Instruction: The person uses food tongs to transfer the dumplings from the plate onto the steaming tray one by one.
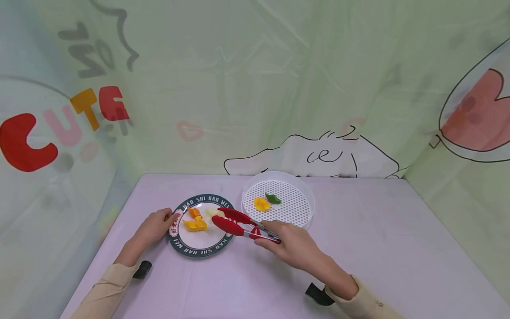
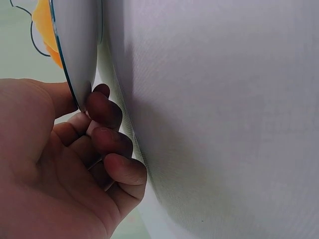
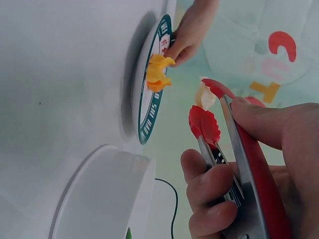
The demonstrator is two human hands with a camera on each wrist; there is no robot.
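My left hand (image 1: 156, 227) pinches the left rim of a round plate (image 1: 199, 252) with a dark green lettered border; thumb above, curled fingers below in the left wrist view. On the plate lie yellow and orange folded pieces (image 1: 196, 223) like small dumplings. My right hand (image 1: 292, 243) grips a pair of tongs (image 3: 244, 169) with metal arms and red tips. A cream-coloured piece (image 3: 205, 96) sits between those tips, over the plate's right side. Whether the plate's underside touches the table cannot be told.
Right of the plate stands a round white perforated tray (image 1: 295, 208) with a raised wall. In it lie a yellow piece (image 1: 261, 204) and a green piece (image 1: 273, 199). A pale cloth covers the table (image 1: 370, 248); printed curtains (image 1: 239, 88) enclose the back and sides.
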